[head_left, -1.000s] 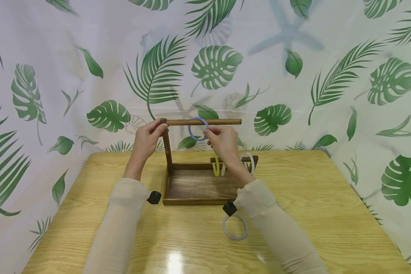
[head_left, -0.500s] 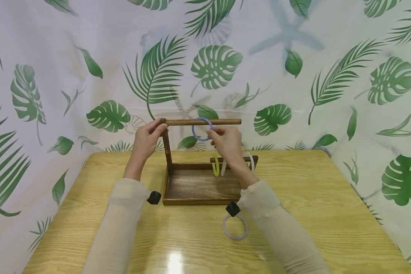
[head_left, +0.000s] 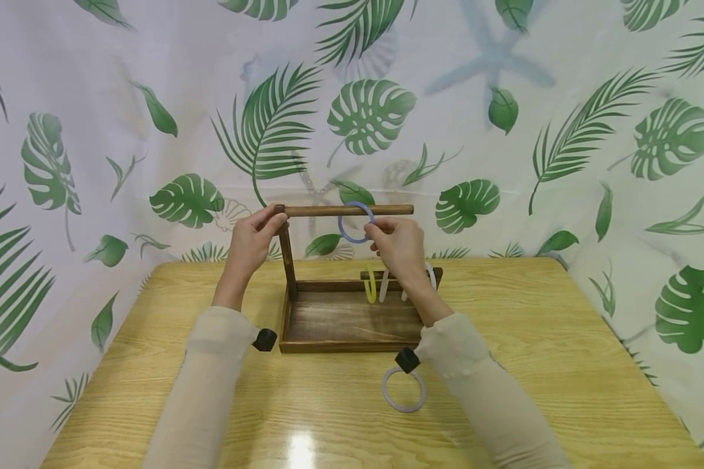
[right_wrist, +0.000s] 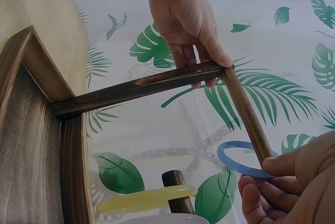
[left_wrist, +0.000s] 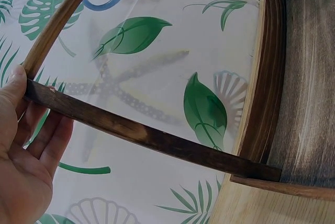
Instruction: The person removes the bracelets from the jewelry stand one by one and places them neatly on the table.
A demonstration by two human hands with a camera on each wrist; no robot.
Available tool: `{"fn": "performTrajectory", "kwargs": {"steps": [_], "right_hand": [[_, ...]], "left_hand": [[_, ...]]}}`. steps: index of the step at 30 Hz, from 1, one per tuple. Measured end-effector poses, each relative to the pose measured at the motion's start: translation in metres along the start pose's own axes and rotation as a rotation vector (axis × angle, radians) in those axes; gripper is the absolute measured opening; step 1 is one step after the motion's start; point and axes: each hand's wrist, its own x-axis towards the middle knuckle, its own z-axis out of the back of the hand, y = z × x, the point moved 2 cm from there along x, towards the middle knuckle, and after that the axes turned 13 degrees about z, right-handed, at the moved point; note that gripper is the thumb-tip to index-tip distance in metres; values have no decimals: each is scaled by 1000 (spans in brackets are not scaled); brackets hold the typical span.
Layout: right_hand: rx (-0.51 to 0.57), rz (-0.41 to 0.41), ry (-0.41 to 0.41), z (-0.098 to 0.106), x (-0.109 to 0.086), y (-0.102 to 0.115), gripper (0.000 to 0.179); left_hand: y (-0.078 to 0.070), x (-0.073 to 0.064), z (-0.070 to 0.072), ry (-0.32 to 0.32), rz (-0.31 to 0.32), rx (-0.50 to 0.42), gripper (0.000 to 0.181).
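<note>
My right hand (head_left: 400,247) pinches a blue bangle (head_left: 341,231) between thumb and fingers. In the head view the bangle circles the stand's upper wooden rod (head_left: 311,210), a little right of its middle. My left hand (head_left: 252,238) grips the top corner where this rod meets the upright post (left_wrist: 136,132), its thumb at the joint and fingertips behind the post. The dark wooden stand has a shallow tray base (head_left: 346,347). On a lower rod (right_wrist: 172,179) hang a yellow bangle (head_left: 371,286) and white bangles (head_left: 384,286), partly hidden by my right hand and wrist.
A pale lilac bangle (head_left: 403,410) lies flat on the wood-grain table (head_left: 528,339), in front of the tray and close to my right sleeve. A leaf-patterned cloth (head_left: 387,52) hangs behind the table. The upper rod's free end points right.
My right hand has slid the blue bangle a short way to the right along the upper rod, toward its free end. The left hand has kept its hold on the corner.
</note>
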Motion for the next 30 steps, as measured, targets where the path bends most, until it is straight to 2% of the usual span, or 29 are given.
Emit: {"fn": "performTrajectory", "kwargs": {"steps": [15,30], "right_hand": [[-23,-5,-6,9,-1,-4,23],[-14,-12,-10,15,0,-10,23]], "left_hand": [[-1,0,0,-14,-1,29,52],[0,0,0,-9,8,16,51]]}}
